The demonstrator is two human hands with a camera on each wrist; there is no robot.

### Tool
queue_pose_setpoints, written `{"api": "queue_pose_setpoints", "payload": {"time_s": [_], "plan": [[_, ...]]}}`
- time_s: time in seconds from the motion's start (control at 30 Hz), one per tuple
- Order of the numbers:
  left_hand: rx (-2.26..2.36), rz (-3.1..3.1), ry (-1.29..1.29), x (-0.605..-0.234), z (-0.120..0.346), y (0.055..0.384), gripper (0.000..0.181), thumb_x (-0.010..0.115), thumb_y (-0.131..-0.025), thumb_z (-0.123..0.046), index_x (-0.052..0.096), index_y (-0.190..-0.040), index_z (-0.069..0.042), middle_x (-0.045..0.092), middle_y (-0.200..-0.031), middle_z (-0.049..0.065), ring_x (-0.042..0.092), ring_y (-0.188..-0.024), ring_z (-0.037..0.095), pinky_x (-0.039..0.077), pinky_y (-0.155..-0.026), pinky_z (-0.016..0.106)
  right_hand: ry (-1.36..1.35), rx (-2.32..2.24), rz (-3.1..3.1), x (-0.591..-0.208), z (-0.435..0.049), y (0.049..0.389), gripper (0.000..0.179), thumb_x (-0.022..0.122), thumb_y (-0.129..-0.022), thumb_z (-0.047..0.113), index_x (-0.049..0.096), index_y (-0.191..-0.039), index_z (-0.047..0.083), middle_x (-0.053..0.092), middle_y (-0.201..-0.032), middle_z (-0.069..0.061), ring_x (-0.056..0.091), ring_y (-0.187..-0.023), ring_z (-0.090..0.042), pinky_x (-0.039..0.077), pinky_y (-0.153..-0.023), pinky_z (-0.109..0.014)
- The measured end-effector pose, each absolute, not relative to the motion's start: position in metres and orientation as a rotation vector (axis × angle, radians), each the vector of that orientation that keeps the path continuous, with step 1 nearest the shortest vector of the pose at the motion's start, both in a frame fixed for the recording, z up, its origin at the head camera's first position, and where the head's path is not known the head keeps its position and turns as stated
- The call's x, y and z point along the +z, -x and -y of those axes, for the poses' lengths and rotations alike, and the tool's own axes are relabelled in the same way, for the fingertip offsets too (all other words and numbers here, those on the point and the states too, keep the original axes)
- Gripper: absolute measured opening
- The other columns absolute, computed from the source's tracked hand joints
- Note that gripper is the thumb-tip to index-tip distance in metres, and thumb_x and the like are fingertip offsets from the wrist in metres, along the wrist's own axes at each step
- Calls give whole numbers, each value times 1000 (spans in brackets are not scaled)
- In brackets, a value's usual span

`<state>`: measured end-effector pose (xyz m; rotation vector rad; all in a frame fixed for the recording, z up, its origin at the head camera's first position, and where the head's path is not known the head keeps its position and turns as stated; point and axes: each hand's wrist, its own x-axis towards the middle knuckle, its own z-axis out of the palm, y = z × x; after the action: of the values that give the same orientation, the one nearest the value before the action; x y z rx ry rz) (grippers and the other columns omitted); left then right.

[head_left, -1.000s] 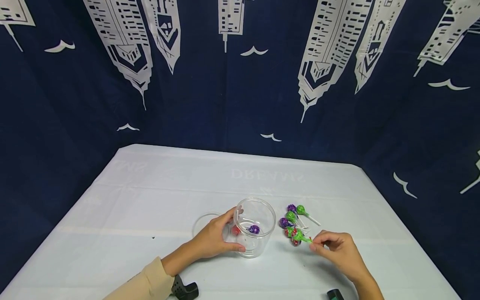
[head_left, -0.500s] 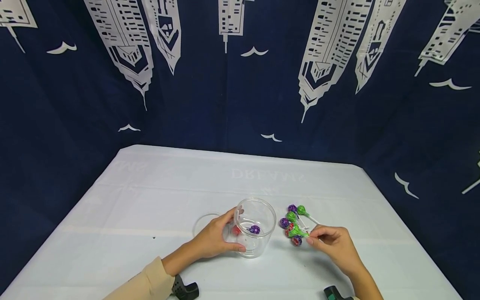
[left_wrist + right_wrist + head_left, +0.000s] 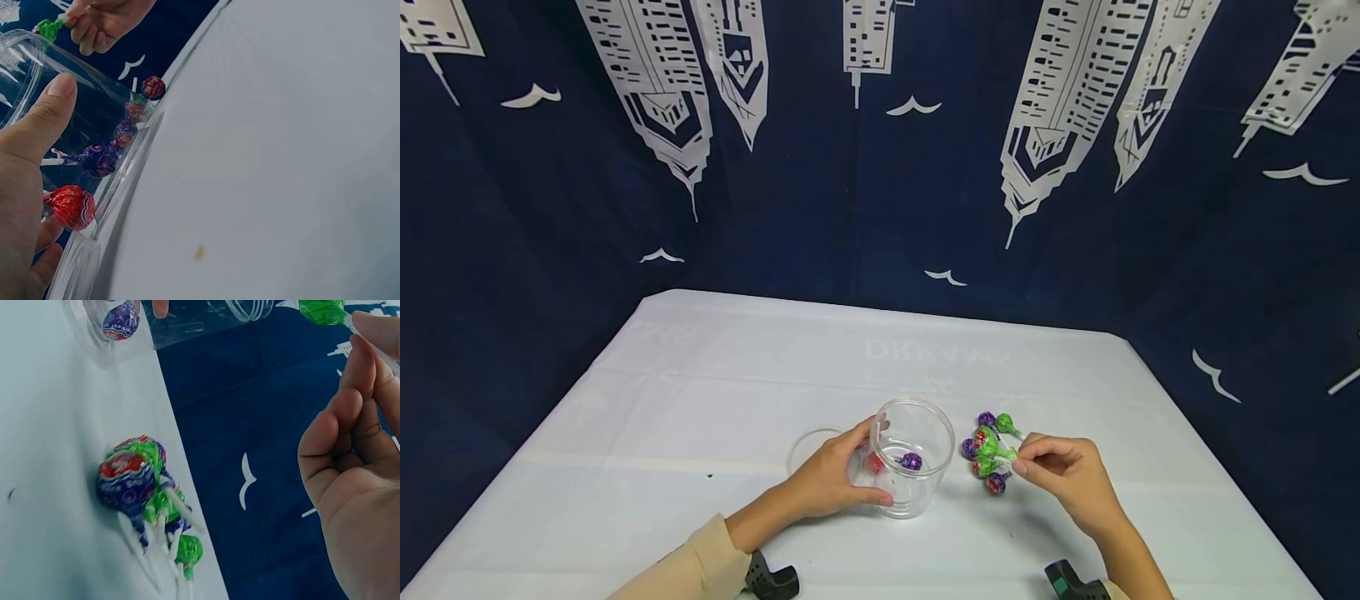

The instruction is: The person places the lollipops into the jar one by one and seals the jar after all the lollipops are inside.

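My left hand (image 3: pixel 831 475) grips a clear plastic jar (image 3: pixel 910 492) standing on the table, thumb on the near side and fingers behind. Inside the jar lie a purple lollipop (image 3: pixel 100 159) and a red lollipop (image 3: pixel 74 207). To the right of the jar, my right hand (image 3: pixel 1071 479) pinches a green-wrapped lollipop (image 3: pixel 322 311) by its stick, between thumb and forefinger. In the left wrist view the held lollipop is up near the jar's mouth. Below it, a cluster of purple, green and red lollipops (image 3: pixel 128 481) lies on the table, partly overlapped by it in the head view.
A clear round lid (image 3: pixel 801 442) lies on the white-covered table (image 3: pixel 700 417), partly behind my left hand. A dark blue curtain (image 3: pixel 850 192) with white building prints hangs beyond the far edge. Dark devices (image 3: pixel 772 579) are strapped at both wrists.
My right hand has shifted upward and slightly away from me in the head view, lifting the green lollipop off the cluster. The left hand and the jar hold their place.
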<state>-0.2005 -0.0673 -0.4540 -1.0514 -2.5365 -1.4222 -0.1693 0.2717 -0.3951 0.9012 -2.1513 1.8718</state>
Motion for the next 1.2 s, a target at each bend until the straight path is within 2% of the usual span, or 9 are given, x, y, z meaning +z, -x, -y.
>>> {"api": "queue_pose_setpoints", "payload": {"time_s": [0.3, 0.5, 0.77, 0.93, 1.2], "plan": [[-1409, 2555, 1041, -456, 68, 202, 104, 87, -72, -43, 32, -154, -8, 55, -141, 2, 51, -129, 19, 39, -109, 46, -875, 1817, 2204, -385, -260, 178, 20, 65, -83, -19, 71, -84, 0, 67, -81, 2, 56, -73, -10, 50, -59, -23], [-1393, 2569, 1025, -456, 68, 201, 104, 88, -72, -44, 33, -153, -10, 54, -143, 1, 51, -129, 19, 39, -109, 45, -895, 1832, 2206, -381, -248, 183, 15, 66, -83, -18, 70, -83, -4, 67, -82, 2, 57, -75, -10, 52, -62, -23], [-1388, 2568, 1032, -455, 68, 201, 104, 88, -72, -42, 32, -153, -9, 53, -144, 4, 51, -129, 20, 40, -109, 45, -1031, 1893, 2090, -379, -236, 188, 19, 65, -84, -18, 73, -87, -1, 68, -84, -4, 57, -75, -10, 54, -63, -21], [-1384, 2556, 1038, -454, 68, 201, 104, 88, -72, -42, 33, -153, -7, 54, -143, 5, 53, -127, 21, 41, -108, 46, -1045, 1914, 2071, -379, -232, 189, 11, 69, -86, -10, 73, -88, 0, 67, -85, -9, 60, -78, -9, 55, -64, -21], [-1393, 2546, 1042, -455, 68, 202, 104, 89, -71, -41, 33, -153, -7, 55, -142, 6, 53, -127, 21, 40, -108, 45, -1080, 1935, 2079, -383, -225, 192, 5, 71, -86, -8, 72, -89, -4, 67, -86, -12, 60, -79, -10, 58, -65, -24]]}}
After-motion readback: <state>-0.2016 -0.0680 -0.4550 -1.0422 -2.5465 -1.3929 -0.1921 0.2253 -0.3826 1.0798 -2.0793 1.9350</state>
